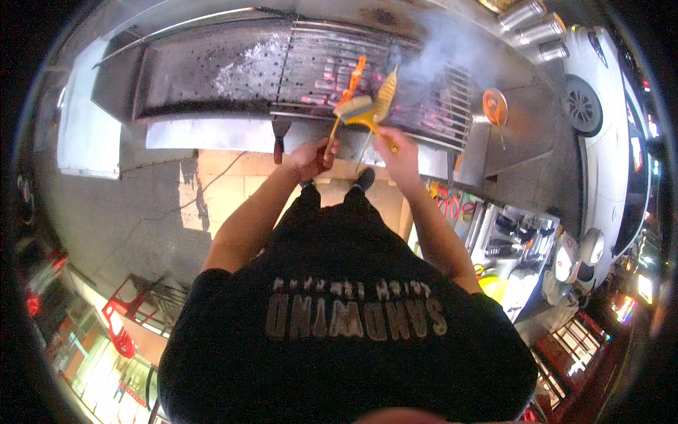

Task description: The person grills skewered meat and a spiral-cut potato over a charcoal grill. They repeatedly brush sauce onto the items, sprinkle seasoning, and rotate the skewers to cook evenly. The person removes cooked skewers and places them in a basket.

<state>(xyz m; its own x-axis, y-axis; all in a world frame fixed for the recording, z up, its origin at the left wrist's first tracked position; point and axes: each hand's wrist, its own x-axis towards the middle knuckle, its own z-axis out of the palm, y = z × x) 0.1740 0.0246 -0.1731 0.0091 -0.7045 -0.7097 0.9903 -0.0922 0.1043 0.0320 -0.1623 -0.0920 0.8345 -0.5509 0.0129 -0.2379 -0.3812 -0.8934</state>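
Note:
My left hand (pixel 312 159) is shut on the thin stick of an orange food skewer (pixel 355 79), whose food end is over the glowing charcoal grill (pixel 424 106). In my right hand (pixel 398 156) is the handle of a yellow basting brush (pixel 365 117). The brush's pale bristles overlap the lower end of the orange food; whether they touch it I cannot tell. Just right of the brush, a ridged, pale-yellow food skewer (pixel 387 93) points away from me. Its stick passes beside my right hand, and whether that hand also holds it is unclear.
Smoke (pixel 445 47) rises over the grill's right end. An orange round dish (pixel 495 107) and metal canisters (pixel 537 32) are at the right. A tray of utensils (pixel 508 238) stands by my right arm. A white car (pixel 609 85) is parked beyond.

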